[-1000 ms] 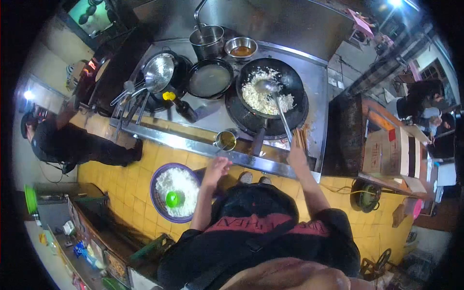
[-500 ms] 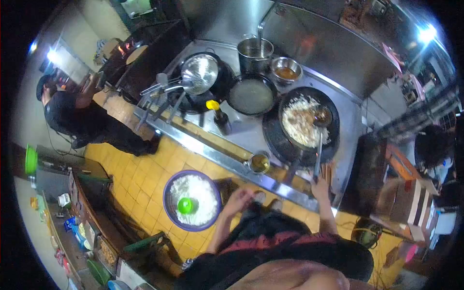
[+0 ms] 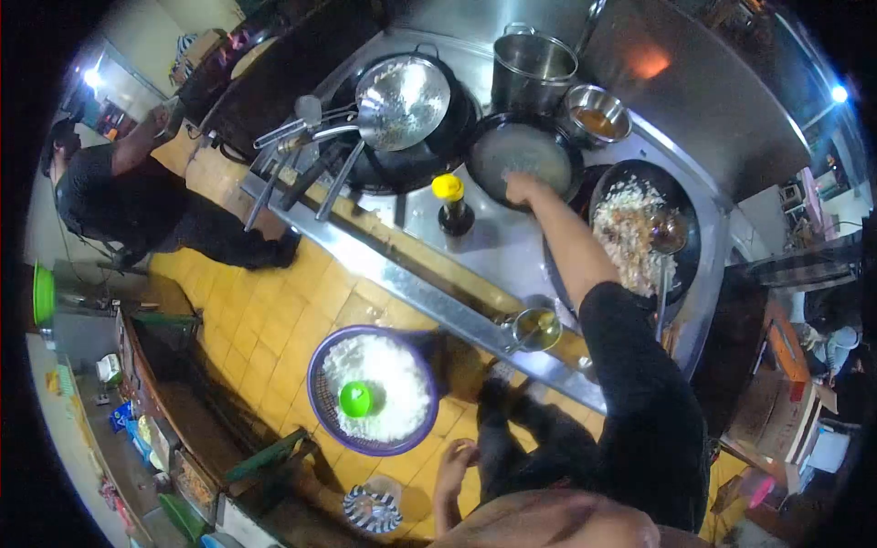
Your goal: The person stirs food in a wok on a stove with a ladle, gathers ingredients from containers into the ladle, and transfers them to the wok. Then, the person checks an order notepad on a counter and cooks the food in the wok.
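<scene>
My right hand (image 3: 523,188) reaches over the stove to the near edge of a black pan (image 3: 493,157) with cloudy content. Its fingers are drawn together, and what they hold, if anything, is hidden. To the right, a ladle (image 3: 669,232) rests untouched in a wok (image 3: 692,205) of white rice (image 3: 626,228) with brownish bits. My left hand (image 3: 457,461) hangs low near my body, fingers loosely bent and apart, holding nothing. Beside it on the floor stands a purple basket (image 3: 315,402) of white rice with a green bowl (image 3: 355,399) in it.
A dark bottle with a yellow cap (image 3: 449,192) stands before the pan. Metal strainers (image 3: 402,100) lie over another wok. A tall pot (image 3: 534,68) and a steel bowl (image 3: 598,114) stand behind; a cup (image 3: 536,330) sits at the front ledge. Another person (image 3: 119,192) works at left.
My right hand has let go of the ladle and moved left and away from me to the black pan. My left hand has dropped back toward my body. The view has shifted.
</scene>
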The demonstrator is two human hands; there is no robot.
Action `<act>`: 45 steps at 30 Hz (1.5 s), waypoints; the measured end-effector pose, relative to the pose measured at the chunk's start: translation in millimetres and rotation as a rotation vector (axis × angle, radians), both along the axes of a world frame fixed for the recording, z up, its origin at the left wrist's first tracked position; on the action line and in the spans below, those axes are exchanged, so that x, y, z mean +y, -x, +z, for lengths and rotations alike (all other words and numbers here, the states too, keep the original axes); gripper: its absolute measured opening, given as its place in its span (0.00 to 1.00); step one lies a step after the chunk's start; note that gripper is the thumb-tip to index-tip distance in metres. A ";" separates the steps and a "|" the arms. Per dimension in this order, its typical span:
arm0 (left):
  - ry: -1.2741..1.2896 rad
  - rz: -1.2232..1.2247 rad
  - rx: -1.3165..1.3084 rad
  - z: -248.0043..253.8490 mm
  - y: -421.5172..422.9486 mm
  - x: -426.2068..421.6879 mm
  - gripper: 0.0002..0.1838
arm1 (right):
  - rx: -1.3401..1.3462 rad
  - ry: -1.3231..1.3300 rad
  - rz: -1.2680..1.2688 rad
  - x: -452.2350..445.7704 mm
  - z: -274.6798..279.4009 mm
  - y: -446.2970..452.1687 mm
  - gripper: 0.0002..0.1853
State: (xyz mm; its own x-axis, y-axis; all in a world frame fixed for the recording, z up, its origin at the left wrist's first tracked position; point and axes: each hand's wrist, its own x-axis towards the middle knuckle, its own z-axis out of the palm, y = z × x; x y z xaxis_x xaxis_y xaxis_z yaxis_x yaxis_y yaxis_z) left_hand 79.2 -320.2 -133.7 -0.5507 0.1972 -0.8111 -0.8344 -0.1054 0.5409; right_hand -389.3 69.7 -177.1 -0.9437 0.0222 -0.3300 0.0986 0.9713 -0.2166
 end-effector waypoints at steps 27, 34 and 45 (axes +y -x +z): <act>-0.139 -0.612 0.221 27.7 93.6 63.5 0.13 | 0.395 0.400 -0.218 -46.0 146.0 -276.9 0.06; -0.220 -1.076 0.304 56.3 139.9 129.8 0.12 | 0.616 -0.019 -0.585 -22.3 127.3 -483.2 0.17; -0.290 -1.352 0.654 137.9 149.8 226.3 0.13 | 0.354 0.344 -1.046 1.1 104.0 -554.9 0.23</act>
State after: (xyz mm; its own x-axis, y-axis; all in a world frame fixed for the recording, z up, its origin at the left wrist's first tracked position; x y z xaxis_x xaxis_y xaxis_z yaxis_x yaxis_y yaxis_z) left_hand -70.7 -93.9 4.3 -0.0683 0.9337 -0.3515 -0.0200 0.3510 0.9362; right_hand 165.6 70.7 -73.1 -0.5583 0.8072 -0.1914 0.7006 0.3353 -0.6299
